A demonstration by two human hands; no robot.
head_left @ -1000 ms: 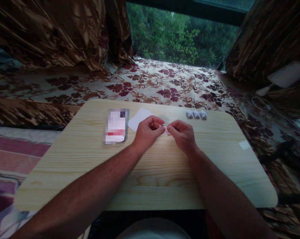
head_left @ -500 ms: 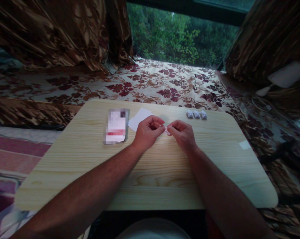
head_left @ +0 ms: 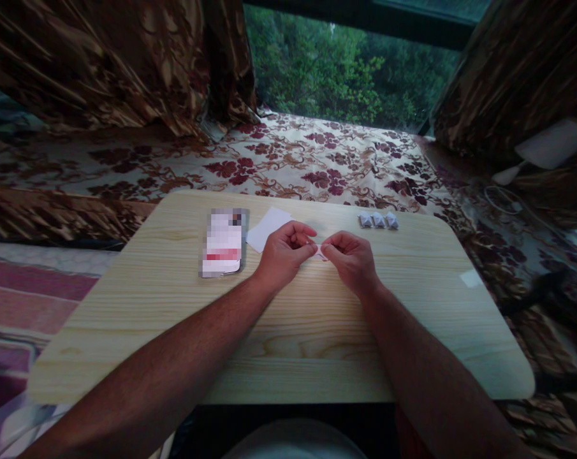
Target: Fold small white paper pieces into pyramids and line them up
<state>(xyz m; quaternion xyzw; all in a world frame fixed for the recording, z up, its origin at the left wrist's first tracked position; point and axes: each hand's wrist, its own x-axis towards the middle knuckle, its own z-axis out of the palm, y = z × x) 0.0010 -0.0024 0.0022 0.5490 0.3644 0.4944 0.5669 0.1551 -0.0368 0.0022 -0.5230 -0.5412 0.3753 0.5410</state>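
Note:
My left hand [head_left: 284, 253] and my right hand [head_left: 350, 258] meet over the middle of a light wooden table [head_left: 288, 331]. Between their fingertips they pinch a small pale folded paper piece [head_left: 319, 251], mostly hidden by the fingers. A white paper sheet [head_left: 264, 227] lies just behind my left hand. Three small folded paper pieces [head_left: 378, 220] sit in a row at the back right of the table.
A phone [head_left: 224, 243] lies flat at the back left of the table. A floral cloth [head_left: 288, 159] covers the surface beyond the table, with brown curtains [head_left: 101, 57] either side of a window onto trees. A small pale scrap [head_left: 470, 278] lies near the right edge.

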